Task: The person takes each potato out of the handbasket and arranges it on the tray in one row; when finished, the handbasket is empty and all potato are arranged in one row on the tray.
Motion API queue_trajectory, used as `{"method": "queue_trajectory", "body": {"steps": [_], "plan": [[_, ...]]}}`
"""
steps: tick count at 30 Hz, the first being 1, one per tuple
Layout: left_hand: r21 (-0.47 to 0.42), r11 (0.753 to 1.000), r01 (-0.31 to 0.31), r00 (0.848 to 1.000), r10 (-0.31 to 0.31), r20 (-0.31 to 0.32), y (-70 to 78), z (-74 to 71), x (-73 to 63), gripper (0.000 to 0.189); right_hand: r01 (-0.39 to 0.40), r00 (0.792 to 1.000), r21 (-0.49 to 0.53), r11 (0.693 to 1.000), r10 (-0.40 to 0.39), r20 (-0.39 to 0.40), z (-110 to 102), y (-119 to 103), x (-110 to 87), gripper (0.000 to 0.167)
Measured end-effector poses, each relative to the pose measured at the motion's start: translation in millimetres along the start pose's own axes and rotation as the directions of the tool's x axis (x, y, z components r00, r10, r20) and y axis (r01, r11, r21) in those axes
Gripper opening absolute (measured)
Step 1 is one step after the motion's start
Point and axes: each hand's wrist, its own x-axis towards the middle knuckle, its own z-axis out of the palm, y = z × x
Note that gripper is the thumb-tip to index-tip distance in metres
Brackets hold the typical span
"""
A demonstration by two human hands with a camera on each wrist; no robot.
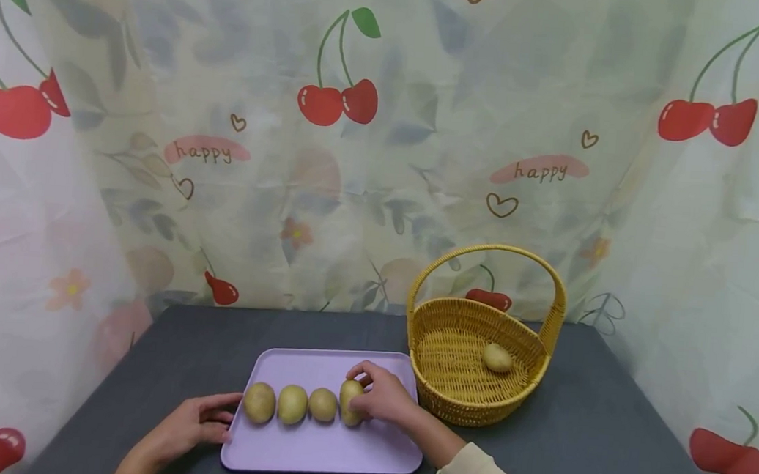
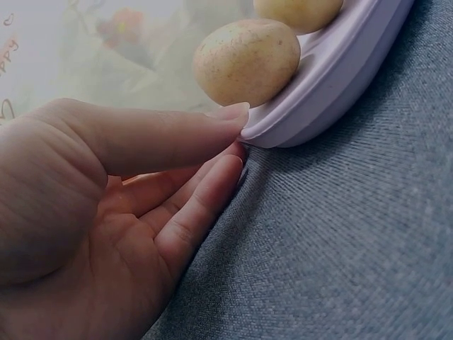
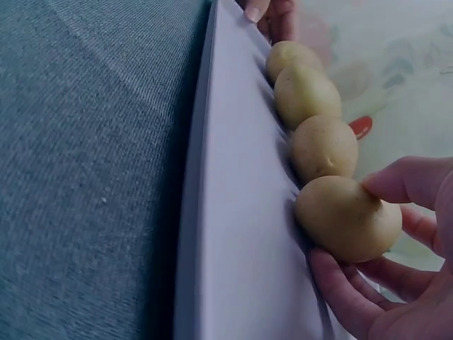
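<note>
A lilac tray point(image 1: 311, 452) carries several potatoes in a row. My right hand point(image 1: 382, 395) grips the rightmost potato point(image 3: 347, 218) between thumb and fingers, at the end of the row beside a smaller potato point(image 1: 323, 405). At the tray's left edge, my left hand point(image 1: 188, 425) pinches the rim, thumb on top and fingertips against the outer side. Closest to that hand lies the leftmost potato point(image 2: 248, 62), and another potato point(image 1: 292, 405) sits between it and the smaller one.
A yellow wicker basket point(image 1: 466, 416) with a tall handle stands right of the tray, one potato point(image 1: 497, 357) inside. Dark grey cloth point(image 1: 569, 456) covers the table. A cherry-print curtain point(image 1: 369, 192) hangs behind and along both sides.
</note>
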Motion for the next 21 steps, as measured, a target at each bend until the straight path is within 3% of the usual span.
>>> {"method": "queue_trajectory", "body": {"steps": [5, 13, 21], "plan": [[0.016, 0.999, -0.042, 0.999, 0.042, 0.013, -5.0, -1.5, 2.4, 0.064, 0.025, 1.000, -0.085, 0.996, -0.026, -0.015, 1.3, 4.4, 1.3, 0.040], [0.019, 0.998, -0.059, 0.998, 0.059, 0.013, -7.2, -0.5, 1.8, 0.063, 0.110, 0.994, -0.177, 0.978, -0.106, 0.032, 0.9, 5.1, -3.7, 0.055], [0.012, 0.999, -0.044, 0.999, 0.044, 0.013, -2.6, 0.2, 1.0, 0.063, 0.104, 0.994, -0.172, 0.980, -0.100, 0.034, 1.5, 4.0, -6.4, 0.056]]}}
